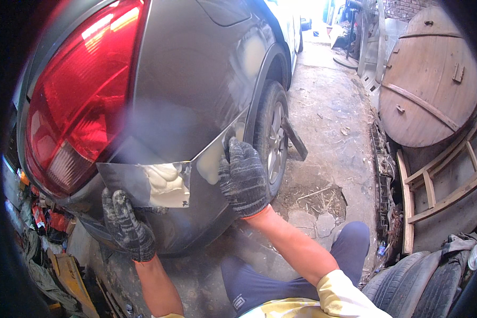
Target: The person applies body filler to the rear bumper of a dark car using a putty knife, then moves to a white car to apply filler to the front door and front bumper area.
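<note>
A flat grey mixing plate [127, 183] with a mound of beige filler putty [166, 184] on it is held at its lower left edge by my gloved left hand [130, 225]. My gloved right hand [245, 180] is closed against the car's rear corner, its fingertips near the seam above the bumper. Whatever its fingers pinch, if anything, is hidden. Just left of that hand, a smear of beige putty [209, 163] covers part of the dark grey bumper [206, 212]. Pale patches mark the car's body panel [191, 79] above.
The red tail light [85, 95] fills the upper left. Beyond my right hand is the rear wheel [274, 138], with a board against it. Along the right stand a round wooden panel [429, 79], a wooden frame [434, 185] and several tyres [413, 286]. Clutter lies at far left.
</note>
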Motion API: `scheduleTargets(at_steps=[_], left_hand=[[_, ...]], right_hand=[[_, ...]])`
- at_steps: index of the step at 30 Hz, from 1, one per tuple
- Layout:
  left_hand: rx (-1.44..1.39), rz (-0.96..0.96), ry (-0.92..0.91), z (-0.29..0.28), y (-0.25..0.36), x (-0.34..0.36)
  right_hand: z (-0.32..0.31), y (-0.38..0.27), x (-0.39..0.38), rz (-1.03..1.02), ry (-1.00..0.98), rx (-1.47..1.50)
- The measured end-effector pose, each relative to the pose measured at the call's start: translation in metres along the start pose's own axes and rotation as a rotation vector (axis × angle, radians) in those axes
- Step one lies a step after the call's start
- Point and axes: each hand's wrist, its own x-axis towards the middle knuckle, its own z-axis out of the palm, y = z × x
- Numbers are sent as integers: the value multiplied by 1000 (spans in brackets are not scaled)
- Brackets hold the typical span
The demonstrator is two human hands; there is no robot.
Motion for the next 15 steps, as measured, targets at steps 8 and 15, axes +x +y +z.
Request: scheduleTargets(at_steps=[8, 15], left_hand=[[-3, -26, -3, 3, -3, -9], [-14, -42, -40, 7, -7, -17]], right_hand=[[-10, -10, -2, -96, -68, -113], [-42, 24, 24, 346, 78, 202]])
